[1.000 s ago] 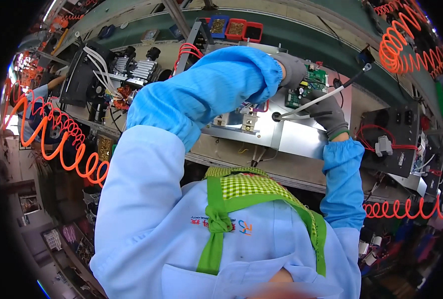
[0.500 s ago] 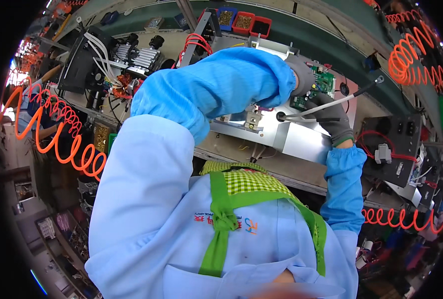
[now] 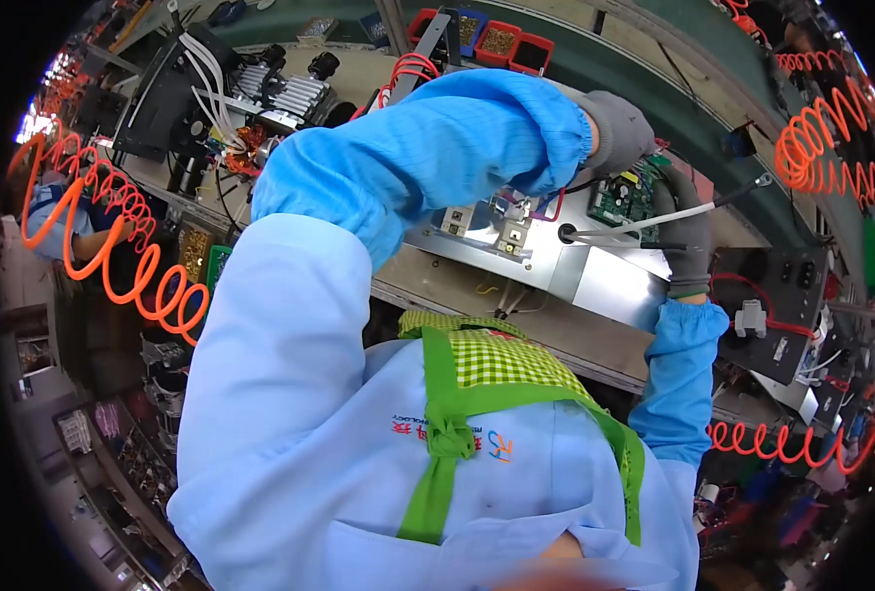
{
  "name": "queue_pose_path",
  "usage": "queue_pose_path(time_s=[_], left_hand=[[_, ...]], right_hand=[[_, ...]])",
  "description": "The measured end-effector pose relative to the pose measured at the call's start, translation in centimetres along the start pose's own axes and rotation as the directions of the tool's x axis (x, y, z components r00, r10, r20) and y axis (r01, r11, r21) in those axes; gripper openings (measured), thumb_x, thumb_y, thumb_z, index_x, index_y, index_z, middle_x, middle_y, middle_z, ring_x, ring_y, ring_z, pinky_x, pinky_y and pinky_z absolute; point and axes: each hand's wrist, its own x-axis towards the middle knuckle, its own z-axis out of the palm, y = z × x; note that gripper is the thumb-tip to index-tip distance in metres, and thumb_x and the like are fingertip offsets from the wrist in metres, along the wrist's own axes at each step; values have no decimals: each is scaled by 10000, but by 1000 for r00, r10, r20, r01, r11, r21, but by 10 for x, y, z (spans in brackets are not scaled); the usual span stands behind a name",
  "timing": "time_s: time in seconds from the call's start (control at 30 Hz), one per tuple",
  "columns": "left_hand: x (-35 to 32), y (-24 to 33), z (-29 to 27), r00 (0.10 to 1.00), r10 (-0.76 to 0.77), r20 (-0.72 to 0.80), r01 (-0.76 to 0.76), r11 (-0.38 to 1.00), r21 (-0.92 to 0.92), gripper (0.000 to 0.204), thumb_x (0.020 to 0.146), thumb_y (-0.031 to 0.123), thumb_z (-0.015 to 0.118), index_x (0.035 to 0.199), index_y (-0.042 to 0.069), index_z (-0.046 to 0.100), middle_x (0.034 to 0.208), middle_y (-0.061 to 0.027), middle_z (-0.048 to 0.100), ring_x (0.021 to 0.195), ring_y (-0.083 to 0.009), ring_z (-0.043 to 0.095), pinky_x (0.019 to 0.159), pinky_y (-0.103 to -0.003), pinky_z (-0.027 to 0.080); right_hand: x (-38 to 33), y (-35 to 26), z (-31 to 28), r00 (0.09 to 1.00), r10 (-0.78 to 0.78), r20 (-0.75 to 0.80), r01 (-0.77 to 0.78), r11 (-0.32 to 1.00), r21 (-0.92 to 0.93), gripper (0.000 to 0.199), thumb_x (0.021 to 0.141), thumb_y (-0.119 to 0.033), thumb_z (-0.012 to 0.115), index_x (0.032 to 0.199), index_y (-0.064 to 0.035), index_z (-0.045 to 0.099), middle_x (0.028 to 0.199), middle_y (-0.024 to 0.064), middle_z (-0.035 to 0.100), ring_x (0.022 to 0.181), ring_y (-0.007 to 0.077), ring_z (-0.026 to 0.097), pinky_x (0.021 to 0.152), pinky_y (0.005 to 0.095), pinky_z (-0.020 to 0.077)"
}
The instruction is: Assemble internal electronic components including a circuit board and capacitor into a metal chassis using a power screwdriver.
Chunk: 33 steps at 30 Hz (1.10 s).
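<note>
Lettering (image 3: pixel 399 427) on blue shirt (image 3: pixel 280 325), right hand (image 3: pixel 692 231) at circuit board (image 3: pixel 623 202)

White glare on the metal panel (image 3: pixel 617 280), dark bent edges

Centre of the bench (image 3: pixel 437 283), there sat the chassis (image 3: pixel 610 281), circuit board (image 3: pixel 610 202) on top! Left hand (image 3: pixel 619 133) behind the board, right hand (image 3: pixel 689 231) to its right; bins (image 3: pixel 528 70) stood farther back, heatsink (image 3: pixel 300 97) left, panel (image 3: pixel 777 340) right.
</note>
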Motion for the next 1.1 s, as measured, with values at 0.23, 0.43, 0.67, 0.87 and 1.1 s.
queue_pose_path(time_s=[0.23, 0.43, 0.67, 0.87, 1.1], left_hand=[[-2, -11, 11, 996, 24, -86, -13, 992, 125, 296, 791, 109, 587, 1063, 167, 686, 893, -92, 689, 846, -310, 673, 698, -421, 534], [-5, -6, 12, 994, -3, -108, 19, 989, 148, 181, 778, 164, 629, 916, 124, 738, 864, -86, 709, 833, -292, 691, 667, -436, 519], [-15, 15, 3, 981, 14, -194, 10, 993, 122, 352, 803, 145, 589, 1153, 179, 596, 941, -64, 680, 938, -277, 638, 936, -490, 362], [12, 14, 18, 944, 82, -320, -184, 935, -303, 263, 815, 228, 560, 1050, 153, 649, 880, -125, 667, 853, -328, 641, 778, -430, 499], [17, 10, 10, 976, 172, -135, -198, 957, -213, 220, 829, 245, 564, 987, 154, 687, 878, -130, 666, 845, -340, 637, 773, -427, 507]], right_hand=[[3, -24, -2, 997, -2, -76, 10, 994, 110, 317, 884, -104, 599, 1191, -33, 561, 985, 109, 654, 856, 141, 606, 750, 283, 493], [2, -11, -6, 983, 151, -107, -107, 935, 338, 321, 881, -64, 614, 1184, -4, 531, 1087, 109, 598, 954, 146, 574, 815, 271, 479], [2, -12, -7, 953, 249, -171, -187, 932, 311, 278, 880, -84, 632, 1129, 10, 554, 964, 72, 619, 825, 126, 599, 728, 245, 495], [-3, -13, -11, 973, 150, -175, -129, 984, 125, 201, 818, -130, 710, 976, -46, 619, 844, 81, 664, 775, 147, 652, 643, 296, 496], [1, -6, -1, 999, -28, -17, 27, 998, -54, 229, 748, -164, 734, 926, -57, 638, 781, 130, 663, 701, 318, 647, 603, 376, 499]])
